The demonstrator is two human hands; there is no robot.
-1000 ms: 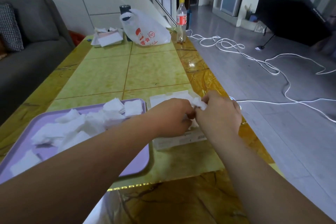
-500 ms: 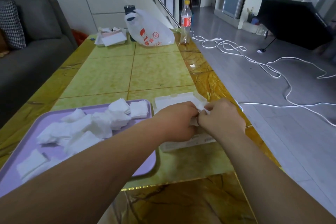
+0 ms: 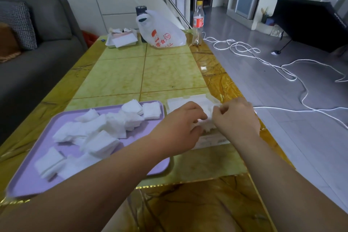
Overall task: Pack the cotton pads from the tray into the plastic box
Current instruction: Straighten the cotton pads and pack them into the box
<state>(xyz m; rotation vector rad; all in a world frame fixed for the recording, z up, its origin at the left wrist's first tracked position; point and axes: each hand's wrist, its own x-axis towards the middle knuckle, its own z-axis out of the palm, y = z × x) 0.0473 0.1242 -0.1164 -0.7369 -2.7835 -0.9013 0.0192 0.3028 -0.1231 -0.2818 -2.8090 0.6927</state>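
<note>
L hand (image 3: 178, 124) & R hand (image 3: 237, 117), both grips clamped on one wad of white square cotton pads (image 3: 206, 118) over the clear plastic box (image 3: 212, 140), beside the lilac plastic tray (image 3: 24, 181); risk: soft wad splays, edges snag box rim, pads spill onto yellow tiled surface (image 3: 169, 73).

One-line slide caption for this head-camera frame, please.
Left hand and right hand pinch cotton pads over the plastic box, beside the purple tray heaped with loose pads.
</note>
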